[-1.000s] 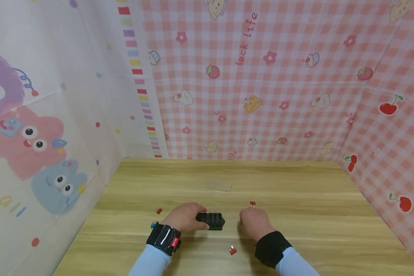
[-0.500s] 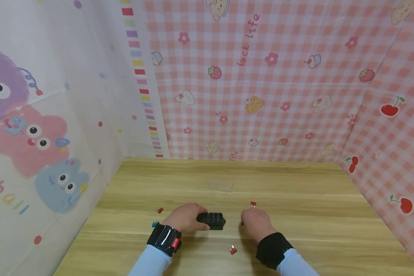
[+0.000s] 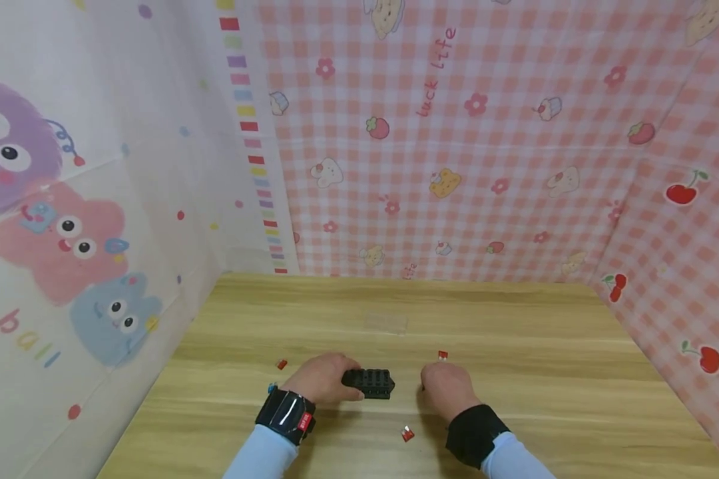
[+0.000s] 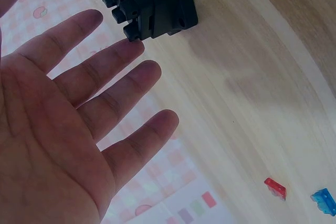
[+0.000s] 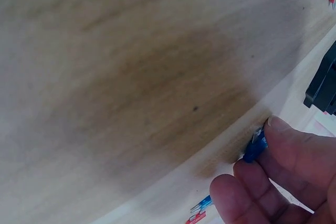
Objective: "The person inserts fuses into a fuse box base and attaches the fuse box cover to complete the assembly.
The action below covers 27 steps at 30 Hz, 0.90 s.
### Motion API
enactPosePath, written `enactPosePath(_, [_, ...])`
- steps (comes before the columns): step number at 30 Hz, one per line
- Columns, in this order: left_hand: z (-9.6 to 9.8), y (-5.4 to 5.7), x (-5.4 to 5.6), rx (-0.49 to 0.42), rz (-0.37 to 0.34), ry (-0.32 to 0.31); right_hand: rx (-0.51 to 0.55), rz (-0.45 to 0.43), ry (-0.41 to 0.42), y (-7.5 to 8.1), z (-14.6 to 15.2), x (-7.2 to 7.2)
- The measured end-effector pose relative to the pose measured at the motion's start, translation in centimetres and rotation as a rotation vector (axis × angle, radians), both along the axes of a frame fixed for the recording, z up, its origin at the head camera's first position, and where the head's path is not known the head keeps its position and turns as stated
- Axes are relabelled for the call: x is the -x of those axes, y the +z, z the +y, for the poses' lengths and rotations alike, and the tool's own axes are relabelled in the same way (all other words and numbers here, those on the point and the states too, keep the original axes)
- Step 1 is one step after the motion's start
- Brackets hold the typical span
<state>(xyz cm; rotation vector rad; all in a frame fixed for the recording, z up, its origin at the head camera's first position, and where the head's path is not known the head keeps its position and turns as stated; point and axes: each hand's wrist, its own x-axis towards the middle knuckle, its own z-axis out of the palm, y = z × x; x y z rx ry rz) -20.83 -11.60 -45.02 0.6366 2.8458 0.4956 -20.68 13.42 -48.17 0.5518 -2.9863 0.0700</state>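
Observation:
My left hand (image 3: pixel 323 378) holds the near end of a black fuse block (image 3: pixel 374 384) on the table, thumb at the front side and fingers at the back. In the left wrist view its fingers stretch out, one fingertip at the row of black knobs along the block (image 4: pixel 157 3). To the right of the block, my right hand (image 3: pixel 448 389) pinches a blue blade fuse (image 5: pixel 255 145) between thumb and index finger, low over the wood. That fuse is hidden by the hand in the head view. A red blade fuse (image 3: pixel 443 355) lies just beyond the right knuckles.
Another red fuse (image 3: pixel 407 434) lies in front, between the forearms. Left of the left hand are a red fuse (image 3: pixel 281 364) and a blue fuse (image 3: pixel 272 388), partly behind the wristband. A clear plastic piece (image 3: pixel 387 324) lies farther back on the wooden table (image 3: pixel 515 319). Printed cloth walls enclose it.
The head view has turned slightly left, so the scene sits a little farther right. Both hands keep nearly the same place and hold.

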Motion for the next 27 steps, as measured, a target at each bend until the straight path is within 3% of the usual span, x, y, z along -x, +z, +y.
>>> enactPosePath(10, [0.21,-0.01,0.19,0.008,-0.029,0.022,-0.005,-0.006,0.0,-0.26,-0.32,0.1])
enactPosePath(17, [0.31,-0.33,0.24,0.01,-0.046,0.027,0.01,-0.077,-0.027,-0.07,-0.28,0.19])
enactPosePath(27, [0.44,-0.2,0.89,0.003,-0.047,0.029,0.016,-0.074,-0.02,0.13,-0.03,0.78])
